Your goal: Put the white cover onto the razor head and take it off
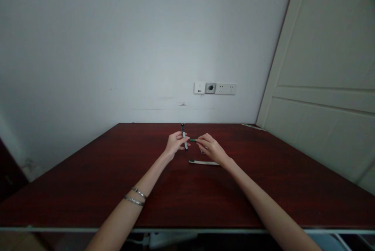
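My left hand [175,143] is closed around a slim grey-and-black razor-like tool [184,138], held upright with its small dark head at the top. Between the fingertips of my right hand [213,148] is a thin green stick-like piece [193,140]. Its left end points at the grey tool and comes close to my left fingertips; I cannot tell if they touch. On the table below my right hand lies a long whitish strip [203,162] with a dark left end, its right end hidden by my wrist. A small pale item [202,151] shows partly under my right fingers.
The dark red wooden table [117,176] reaches back to a white wall [146,47]. Wall sockets [225,88] sit above its back edge. A cream panelled door [328,67] stands along the right side. Below the front edge are pale objects [172,239], only partly seen.
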Demonstrator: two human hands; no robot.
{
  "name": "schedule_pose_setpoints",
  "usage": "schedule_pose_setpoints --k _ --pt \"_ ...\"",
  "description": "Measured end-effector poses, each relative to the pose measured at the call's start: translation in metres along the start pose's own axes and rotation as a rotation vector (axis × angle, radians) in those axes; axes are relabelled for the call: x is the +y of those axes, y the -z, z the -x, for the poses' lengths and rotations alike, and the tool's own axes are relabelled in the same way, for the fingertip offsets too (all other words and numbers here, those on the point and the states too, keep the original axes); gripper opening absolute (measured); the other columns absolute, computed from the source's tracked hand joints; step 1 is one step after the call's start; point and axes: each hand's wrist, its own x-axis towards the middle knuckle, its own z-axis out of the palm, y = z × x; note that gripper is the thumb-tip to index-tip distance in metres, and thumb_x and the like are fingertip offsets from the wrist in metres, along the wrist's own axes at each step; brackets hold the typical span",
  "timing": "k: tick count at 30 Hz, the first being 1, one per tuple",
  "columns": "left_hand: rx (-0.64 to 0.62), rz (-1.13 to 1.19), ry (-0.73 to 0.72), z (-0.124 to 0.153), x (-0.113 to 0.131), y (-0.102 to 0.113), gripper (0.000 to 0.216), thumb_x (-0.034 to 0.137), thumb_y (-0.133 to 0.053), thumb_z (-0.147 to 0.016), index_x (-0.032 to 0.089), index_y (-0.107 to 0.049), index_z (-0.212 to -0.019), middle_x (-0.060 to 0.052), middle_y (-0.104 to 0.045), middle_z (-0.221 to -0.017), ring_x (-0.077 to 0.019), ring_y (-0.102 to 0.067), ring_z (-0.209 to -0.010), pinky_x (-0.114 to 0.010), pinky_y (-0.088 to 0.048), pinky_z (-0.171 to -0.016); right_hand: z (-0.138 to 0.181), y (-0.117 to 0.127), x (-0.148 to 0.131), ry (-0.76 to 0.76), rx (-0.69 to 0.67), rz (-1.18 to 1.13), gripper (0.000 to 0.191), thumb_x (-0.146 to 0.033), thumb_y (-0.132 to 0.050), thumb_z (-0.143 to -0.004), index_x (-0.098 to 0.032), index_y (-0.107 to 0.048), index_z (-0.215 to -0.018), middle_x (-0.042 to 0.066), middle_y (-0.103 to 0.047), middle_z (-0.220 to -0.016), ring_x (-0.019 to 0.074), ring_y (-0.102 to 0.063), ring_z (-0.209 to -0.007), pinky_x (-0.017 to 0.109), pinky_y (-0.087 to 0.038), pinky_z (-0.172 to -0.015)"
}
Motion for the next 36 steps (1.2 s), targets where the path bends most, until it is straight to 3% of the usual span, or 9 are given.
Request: schedule_pose_setpoints --k 8,14,19,26,36 --pt "0.095 -0.053 -0.1 -0.006 0.007 0.006 0.033 0.033 -0.071 -0.064 0.015 -0.053 -0.085 -0.004 -0.065 -0.079 -0.0163 -0.066 -0.061 -0.018 -0.046 -0.044 -0.023 0.005 0.021 -0.327 0.188 -0.255 0.026 -0.031 -0.048 -0.086 -0.016 -0.068 -0.093 0.009 -0.067 -0.087 0.0182 -0.06 -0.079 0.03 -0.047 -0.072" --pt "0.182 -0.215 -0.311 -0.006 0.002 0.004 0.022 0.027 -0.068 -0.066 0.014 -0.055 -0.077 -0.002 -0.065 -0.068 -0.0152 -0.064 -0.061 -0.022 -0.048 -0.054 -0.04 -0.001 0.034 -0.52 0.085 -0.376 0.032 -0.035 -0.053 -0.079 -0.01 -0.071 -0.088 0.009 -0.07 -0.076 0.0191 -0.061 -0.07 0.028 -0.046 -0.063" --pt "0.17 -0.351 -0.408 -0.003 -0.011 -0.002 0.02 0.025 -0.067 -0.068 0.016 -0.055 -0.081 -0.003 -0.067 -0.074 -0.0153 -0.064 -0.067 -0.023 -0.048 -0.061 -0.049 -0.01 0.038 -0.542 0.066 -0.472 0.035 -0.04 -0.054 -0.077 -0.011 -0.071 -0.088 0.007 -0.07 -0.075 0.0184 -0.061 -0.068 0.028 -0.046 -0.062" --pt "0.106 -0.568 -0.405 0.001 -0.02 -0.007 0.024 0.025 -0.068 -0.069 0.018 -0.052 -0.084 -0.001 -0.065 -0.068 -0.0149 -0.061 -0.06 -0.022 -0.042 -0.056 -0.052 -0.012 0.036 -0.564 0.094 -0.513 0.036 -0.041 -0.055 -0.076 -0.011 -0.071 -0.088 0.008 -0.071 -0.077 0.0182 -0.061 -0.068 0.029 -0.047 -0.062" --pt "0.133 -0.783 -0.401 0.01 -0.02 -0.016 0.027 0.031 -0.071 -0.067 0.02 -0.049 -0.08 0.001 -0.059 -0.063 -0.0169 -0.058 -0.058 -0.022 -0.036 -0.055 -0.048 -0.015 0.028 -0.565 0.109 -0.521 0.034 -0.039 -0.055 -0.076 -0.013 -0.072 -0.09 0.008 -0.071 -0.081 0.0202 -0.062 -0.074 0.031 -0.048 -0.066"
